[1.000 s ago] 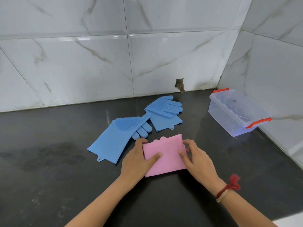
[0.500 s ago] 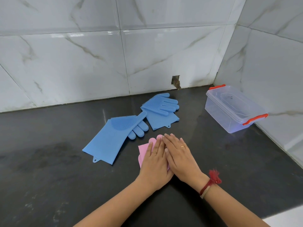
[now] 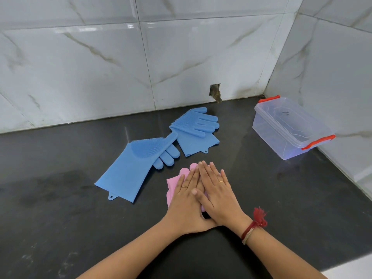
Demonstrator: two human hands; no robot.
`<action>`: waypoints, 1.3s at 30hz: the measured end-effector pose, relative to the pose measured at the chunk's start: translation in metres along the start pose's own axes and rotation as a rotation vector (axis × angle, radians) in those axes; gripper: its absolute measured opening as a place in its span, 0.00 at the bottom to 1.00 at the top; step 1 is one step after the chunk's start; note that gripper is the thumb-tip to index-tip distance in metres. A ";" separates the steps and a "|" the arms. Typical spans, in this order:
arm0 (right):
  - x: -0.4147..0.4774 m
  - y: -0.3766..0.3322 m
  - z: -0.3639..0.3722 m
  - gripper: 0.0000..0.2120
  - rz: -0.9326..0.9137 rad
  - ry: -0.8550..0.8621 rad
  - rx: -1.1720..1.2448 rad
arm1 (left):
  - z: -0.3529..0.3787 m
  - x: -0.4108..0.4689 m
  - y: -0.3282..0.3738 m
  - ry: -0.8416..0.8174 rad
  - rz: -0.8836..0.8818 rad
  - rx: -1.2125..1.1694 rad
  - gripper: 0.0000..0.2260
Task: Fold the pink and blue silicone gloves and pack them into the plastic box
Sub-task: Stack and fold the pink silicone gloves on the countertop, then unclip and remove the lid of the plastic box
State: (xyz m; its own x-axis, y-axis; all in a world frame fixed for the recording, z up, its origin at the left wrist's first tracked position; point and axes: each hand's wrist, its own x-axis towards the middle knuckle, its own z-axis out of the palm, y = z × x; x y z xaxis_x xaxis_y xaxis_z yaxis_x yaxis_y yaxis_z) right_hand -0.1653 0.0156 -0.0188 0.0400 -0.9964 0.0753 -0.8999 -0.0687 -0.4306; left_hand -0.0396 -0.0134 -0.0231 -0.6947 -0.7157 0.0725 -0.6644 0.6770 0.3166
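Both hands lie flat with fingers spread, the left hand (image 3: 186, 198) partly under the right hand (image 3: 218, 196), pressing the folded pink glove (image 3: 174, 184) against the counter (image 3: 60, 218), probably to flatten the springy silicone so the fold keeps. Two blue gloves (image 3: 130, 168) wait just beyond, one loosely doubled over, neither packed. At the far right corner, well apart, the plastic box (image 3: 289, 127) seems to have its lid on.
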 end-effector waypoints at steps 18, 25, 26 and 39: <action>-0.015 0.070 -0.114 0.27 0.209 0.475 0.193 | -0.080 0.058 0.027 0.034 0.110 0.042 0.43; -0.022 0.157 -0.167 0.29 0.421 0.287 -0.446 | -0.080 0.116 0.064 0.003 0.176 0.127 0.37; -0.023 0.162 -0.167 0.29 0.415 0.246 -0.464 | -0.076 0.120 0.067 -0.016 0.194 0.136 0.37; -0.045 0.160 -0.171 0.18 0.273 0.377 -0.579 | -0.050 0.159 0.087 -0.123 0.280 0.145 0.37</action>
State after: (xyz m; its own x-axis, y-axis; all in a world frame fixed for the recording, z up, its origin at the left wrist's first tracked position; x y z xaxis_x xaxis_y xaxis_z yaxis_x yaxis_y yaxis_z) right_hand -0.3855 0.0581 0.0628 -0.2762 -0.8820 0.3818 -0.9455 0.3207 0.0570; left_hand -0.1942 -0.0770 0.0638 -0.8778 -0.4786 0.0199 -0.4696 0.8679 0.1621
